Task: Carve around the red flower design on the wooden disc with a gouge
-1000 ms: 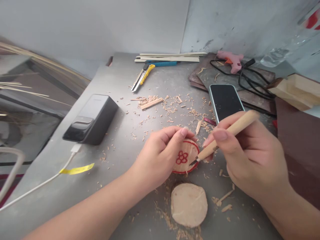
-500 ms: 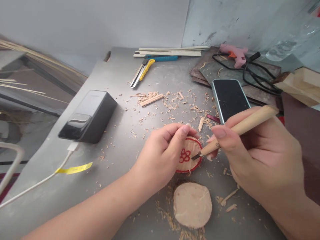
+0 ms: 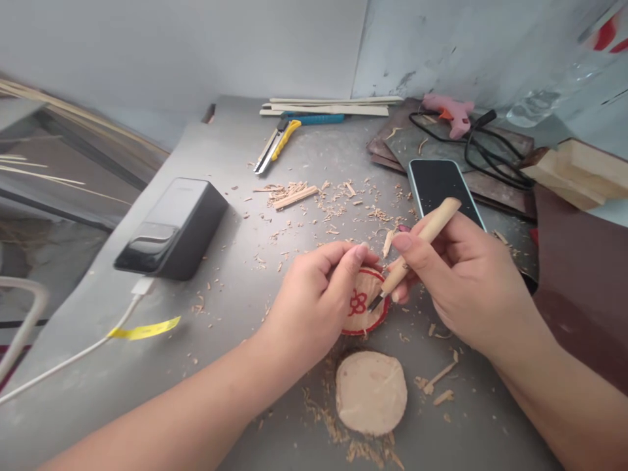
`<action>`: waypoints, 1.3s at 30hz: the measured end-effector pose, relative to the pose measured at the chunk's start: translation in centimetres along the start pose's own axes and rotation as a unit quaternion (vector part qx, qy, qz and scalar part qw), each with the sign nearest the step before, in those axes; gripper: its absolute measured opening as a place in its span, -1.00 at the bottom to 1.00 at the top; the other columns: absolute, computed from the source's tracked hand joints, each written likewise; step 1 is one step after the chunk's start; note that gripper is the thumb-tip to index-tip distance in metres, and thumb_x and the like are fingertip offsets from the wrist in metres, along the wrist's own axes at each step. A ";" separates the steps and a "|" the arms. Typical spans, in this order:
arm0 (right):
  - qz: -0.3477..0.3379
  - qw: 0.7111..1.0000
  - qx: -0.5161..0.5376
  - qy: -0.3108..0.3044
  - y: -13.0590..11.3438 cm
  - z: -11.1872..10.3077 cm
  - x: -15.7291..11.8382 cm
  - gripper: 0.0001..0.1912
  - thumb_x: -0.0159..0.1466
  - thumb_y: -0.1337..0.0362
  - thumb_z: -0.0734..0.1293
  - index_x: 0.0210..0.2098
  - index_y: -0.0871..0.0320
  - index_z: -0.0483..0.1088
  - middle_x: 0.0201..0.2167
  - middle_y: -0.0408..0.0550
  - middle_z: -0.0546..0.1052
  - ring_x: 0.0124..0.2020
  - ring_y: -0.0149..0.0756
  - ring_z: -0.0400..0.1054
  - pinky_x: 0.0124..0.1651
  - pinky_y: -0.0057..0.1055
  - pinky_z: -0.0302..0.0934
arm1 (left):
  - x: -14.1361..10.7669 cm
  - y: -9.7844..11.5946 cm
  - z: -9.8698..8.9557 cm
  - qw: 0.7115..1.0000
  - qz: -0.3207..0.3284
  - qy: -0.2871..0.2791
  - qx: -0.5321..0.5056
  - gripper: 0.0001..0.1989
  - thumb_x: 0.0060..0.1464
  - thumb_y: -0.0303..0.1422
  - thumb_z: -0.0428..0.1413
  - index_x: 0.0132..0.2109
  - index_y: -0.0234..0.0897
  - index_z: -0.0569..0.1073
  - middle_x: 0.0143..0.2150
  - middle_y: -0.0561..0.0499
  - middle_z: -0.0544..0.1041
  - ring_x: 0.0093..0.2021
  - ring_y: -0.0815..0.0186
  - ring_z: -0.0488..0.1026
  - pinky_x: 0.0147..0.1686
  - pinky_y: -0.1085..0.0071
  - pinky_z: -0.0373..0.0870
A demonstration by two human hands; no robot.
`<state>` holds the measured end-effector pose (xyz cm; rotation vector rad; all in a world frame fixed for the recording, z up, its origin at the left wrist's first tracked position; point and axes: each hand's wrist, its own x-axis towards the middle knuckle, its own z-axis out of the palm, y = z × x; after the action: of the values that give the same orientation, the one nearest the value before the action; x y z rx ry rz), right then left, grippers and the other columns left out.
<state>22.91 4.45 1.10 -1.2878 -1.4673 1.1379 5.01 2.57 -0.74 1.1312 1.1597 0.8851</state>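
My left hand [image 3: 318, 297] grips the far left side of a round wood slice [image 3: 366, 319], thumb on top. The slice has a red painted rim and a red flower at its middle, partly covered by my thumb. In my right hand [image 3: 456, 275] is a wood carving chisel [image 3: 419, 245], its wooden handle slanting up and to the right. The dark metal tip meets or nearly meets the slice just right of the flower. Nearer to me, a plain wood slice [image 3: 371, 392] lies flat on the grey table [image 3: 235, 399].
Wood shavings [image 3: 294, 196] are scattered about. Behind them lie a yellow utility knife [image 3: 277, 145], a blue-handled tool [image 3: 318, 119] and thin wood strips [image 3: 328, 106]. A phone [image 3: 444, 186] and a pink glue gun [image 3: 451, 114] are at the right; a black device [image 3: 179, 226] stands left.
My right hand has shifted left, and the chisel handle stands more steeply. Its tip stays beside the flower. My left hand keeps its hold; the view has shifted slightly.
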 end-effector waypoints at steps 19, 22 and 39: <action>-0.131 0.989 -0.063 0.018 -1.1 0.0 -1.1 -0.82 0.35 0.23 0.48 -0.35 -0.01 0.43 -0.45 -0.26 0.48 -0.56 -0.41 0.51 -0.54 -0.47 0.45 | 0.1 0.5 -0.1 0.999 -0.017 -0.018 -0.036 -0.63 0.39 -0.04 0.09 -0.11 -0.25 0.58 -0.16 -0.07 0.67 -0.16 0.19 0.59 -0.17 0.34 0.48; -0.116 0.990 -0.075 0.023 -1.2 -0.5 -1.1 -0.82 0.29 0.24 0.54 -0.32 -0.02 0.45 -0.44 -0.25 0.51 -0.58 -0.38 0.49 -0.58 -0.45 0.41 | 0.0 0.6 -0.2 0.999 -0.024 -0.013 -0.030 -0.61 0.38 -0.02 0.09 -0.11 -0.25 0.58 -0.15 -0.07 0.68 -0.20 0.21 0.58 -0.21 0.35 0.48; -0.108 0.968 -0.116 0.195 -3.8 -0.1 -1.8 -0.69 0.20 0.29 0.54 -0.31 -0.10 0.32 -0.33 -0.16 0.44 -0.35 -0.14 0.54 -0.33 -0.18 0.47 | -0.2 1.1 -0.2 1.000 -0.015 -0.021 -0.012 -0.61 0.37 0.01 0.10 -0.13 -0.18 0.62 -0.16 0.07 0.69 -0.13 0.35 0.57 -0.10 0.48 0.43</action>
<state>22.34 2.41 4.77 -1.3776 -1.4250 0.5436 4.77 2.68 0.33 1.1051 1.1261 0.8470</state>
